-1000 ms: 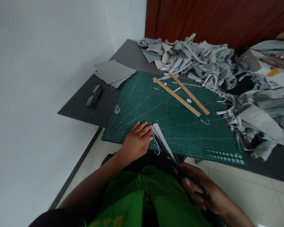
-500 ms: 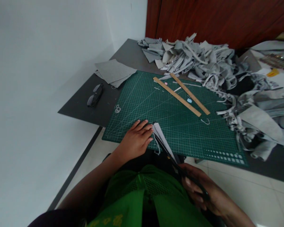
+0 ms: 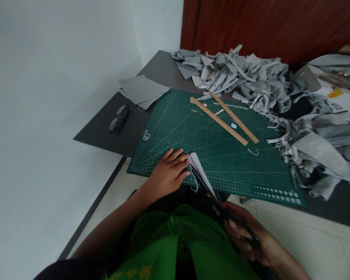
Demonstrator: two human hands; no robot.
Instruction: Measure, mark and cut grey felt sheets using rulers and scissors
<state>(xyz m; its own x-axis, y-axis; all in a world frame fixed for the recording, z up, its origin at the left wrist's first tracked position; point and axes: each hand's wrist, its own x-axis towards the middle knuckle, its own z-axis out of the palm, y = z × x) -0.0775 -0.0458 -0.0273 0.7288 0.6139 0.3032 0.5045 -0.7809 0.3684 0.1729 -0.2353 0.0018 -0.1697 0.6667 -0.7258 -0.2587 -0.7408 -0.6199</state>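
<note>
Resting the left hand (image 3: 169,173) palm down at the near edge of the green cutting mat (image 3: 175,128), with fingers slightly spread and touching a pale cloth strip (image 3: 203,172) by its far end. Holding black scissors (image 3: 220,208) in the right hand (image 3: 251,217), with fingers curled round the handles, beyond the near edge of the mat and of the desk (image 3: 99,134). For the strip, a slanting lie: far end on the mat beside the left fingertips, near end out past the edge, close along the scissors. Too dark along the blades to tell parted from closed. Likely light and soft in handling, to judge by the limp folds in the heap of grey cloth (image 3: 233,70); probably quick to crease, skew or slide on the mat, with little risk of breaking. Best pinned from above near the far end, with a broad press of several fingers rather than a pinch, and drawn gently straight along its length. For the scissors, expect stiffness and more weight than in the cloth; take hold by the loops, well behind the pivot. Near the blades, mind also the thin cord (image 3: 195,182), loose at the mat's edge and perhaps easily snagged.
</note>
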